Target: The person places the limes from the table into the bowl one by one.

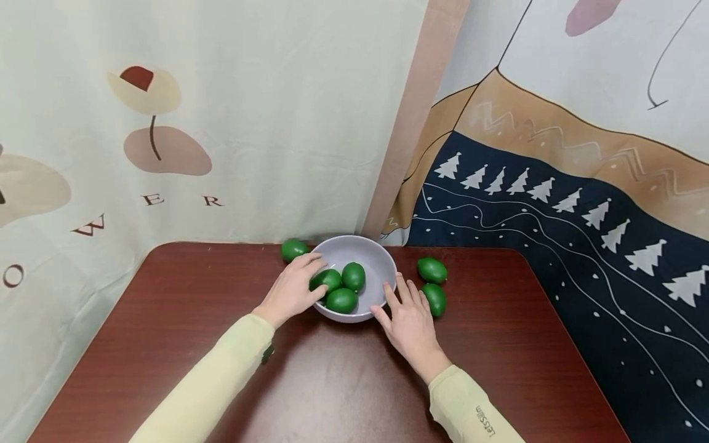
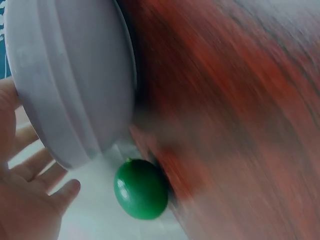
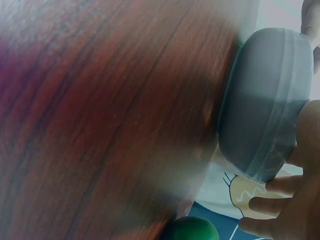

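Note:
A pale lilac bowl [image 1: 379, 261] stands near the table's back edge with three green limes [image 1: 341, 301] in it. At its left rim my left hand [image 1: 293, 286] reaches over, thumb and fingers spread beside the leftmost lime [image 1: 328, 280]. Whether it touches that lime I cannot tell. My right hand [image 1: 412, 323] is at the bowl's right front rim with its fingers loosely straight and spread. In the left wrist view the bowl's outer wall [image 2: 90, 75] shows beside the left fingers; in the right wrist view the bowl [image 3: 260, 100] is beside the right fingers.
One lime [image 1: 294, 250] lies behind the left hand, left of the bowl. Two more limes, an upper one [image 1: 432, 270] and a lower one [image 1: 434, 300], lie right of the bowl by the right hand. Printed curtains [image 1: 277, 154] hang behind the dark red-brown table [image 1: 199, 301].

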Demonstrator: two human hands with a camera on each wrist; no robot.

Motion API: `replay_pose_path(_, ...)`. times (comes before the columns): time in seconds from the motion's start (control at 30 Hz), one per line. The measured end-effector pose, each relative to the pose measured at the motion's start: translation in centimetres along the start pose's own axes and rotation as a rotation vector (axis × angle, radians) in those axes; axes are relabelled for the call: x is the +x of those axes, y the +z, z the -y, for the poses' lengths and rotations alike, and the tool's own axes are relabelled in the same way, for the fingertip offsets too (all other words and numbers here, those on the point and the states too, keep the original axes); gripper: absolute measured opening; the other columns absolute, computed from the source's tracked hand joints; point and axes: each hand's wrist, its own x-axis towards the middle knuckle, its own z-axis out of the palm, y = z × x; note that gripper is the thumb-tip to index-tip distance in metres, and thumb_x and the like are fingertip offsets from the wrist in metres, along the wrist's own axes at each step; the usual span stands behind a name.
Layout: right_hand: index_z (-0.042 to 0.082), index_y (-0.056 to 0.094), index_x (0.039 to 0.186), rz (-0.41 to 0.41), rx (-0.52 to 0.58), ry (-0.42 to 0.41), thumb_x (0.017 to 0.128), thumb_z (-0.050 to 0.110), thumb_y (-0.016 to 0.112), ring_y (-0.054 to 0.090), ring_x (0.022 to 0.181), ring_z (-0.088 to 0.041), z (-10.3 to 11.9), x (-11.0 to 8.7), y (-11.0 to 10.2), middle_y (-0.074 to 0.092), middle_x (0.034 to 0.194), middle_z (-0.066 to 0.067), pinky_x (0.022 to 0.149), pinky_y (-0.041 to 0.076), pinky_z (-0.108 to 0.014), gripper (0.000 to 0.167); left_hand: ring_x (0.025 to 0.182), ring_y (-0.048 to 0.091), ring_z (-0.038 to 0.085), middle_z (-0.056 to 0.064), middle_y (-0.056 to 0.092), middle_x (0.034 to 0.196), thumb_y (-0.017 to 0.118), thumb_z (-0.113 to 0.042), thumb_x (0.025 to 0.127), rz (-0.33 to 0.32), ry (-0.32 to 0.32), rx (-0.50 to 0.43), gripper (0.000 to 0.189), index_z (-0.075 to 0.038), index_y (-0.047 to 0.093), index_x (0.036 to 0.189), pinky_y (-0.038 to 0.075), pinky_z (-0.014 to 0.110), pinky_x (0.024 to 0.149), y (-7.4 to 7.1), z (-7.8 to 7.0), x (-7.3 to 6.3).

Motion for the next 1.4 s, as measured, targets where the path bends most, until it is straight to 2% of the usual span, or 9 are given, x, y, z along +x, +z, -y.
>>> replay_pose_path(0.3,0.009,0.063,0.142,0.004,0.000,-0.005,0.100,0.050,0.063,0.050,0.137,-0.047,0.0,0.1,0.0,0.047,0.155,-0.023,0.109,0.042,-0.063,0.059,0.141,0.046,0.035,0.014,0.053,0.151,0.073,-0.036,0.093,-0.004,-0.044,-0.078,0.063,-0.006,0.058,0.146,0.037,0.055,0.114,-0.5,2.0,-0.3)
replay_pose_path(0.5,0.009,0.064,0.141,-0.008,-0.005,-0.010,0.099,0.051,0.063,0.050,0.137,-0.046,-0.1,0.1,0.0,0.048,0.154,-0.023,0.108,0.043,-0.063,0.059,0.143,0.043,0.036,0.014,0.050,0.153,0.069,-0.039,0.096,0.003,-0.077,-0.062,0.063,-0.009,0.055,0.149,0.032,0.058,0.117,-0.6,3.6,-0.3)
replay_pose_path(0.83,0.009,0.063,0.142,-0.005,-0.011,-0.009,0.099,0.051,0.063,0.050,0.137,-0.046,-0.2,0.1,0.1,0.047,0.155,-0.023,0.108,0.043,-0.062,0.060,0.144,0.041,0.041,0.018,0.047,0.155,0.060,-0.037,0.103,0.017,-0.117,0.000,0.057,-0.005,0.052,0.150,0.033,0.063,0.114,-0.5,5.9,-0.4)
replay_pose_path(1.0,0.009,0.062,0.143,0.016,-0.003,-0.001,0.100,0.050,0.062,0.049,0.138,-0.047,-0.2,0.1,0.1,0.046,0.156,-0.023,0.109,0.042,-0.063,0.060,0.142,0.043,0.043,0.020,0.048,0.154,0.054,-0.029,0.106,-0.013,-0.106,0.010,0.050,-0.003,0.054,0.148,0.035,0.066,0.111,-0.3,6.5,-0.5)
replay_pose_path(1.17,0.009,0.062,0.143,0.016,0.002,-0.001,0.100,0.050,0.063,0.049,0.138,-0.047,-0.1,0.1,0.0,0.046,0.156,-0.023,0.109,0.042,-0.063,0.060,0.140,0.045,0.045,0.023,0.050,0.152,0.054,-0.020,0.104,-0.040,-0.100,0.020,0.046,0.000,0.055,0.146,0.036,0.066,0.110,-0.3,6.6,-0.5)
replay_pose_path(1.4,0.010,0.063,0.143,0.024,0.009,0.009,0.101,0.051,0.061,0.049,0.138,-0.046,-0.1,0.0,-0.1,0.046,0.157,-0.022,0.109,0.042,-0.062,0.059,0.137,0.048,0.046,0.023,0.050,0.151,0.057,-0.014,0.098,-0.036,-0.096,0.054,0.051,0.001,0.054,0.146,0.040,0.066,0.107,0.0,7.5,-0.1)
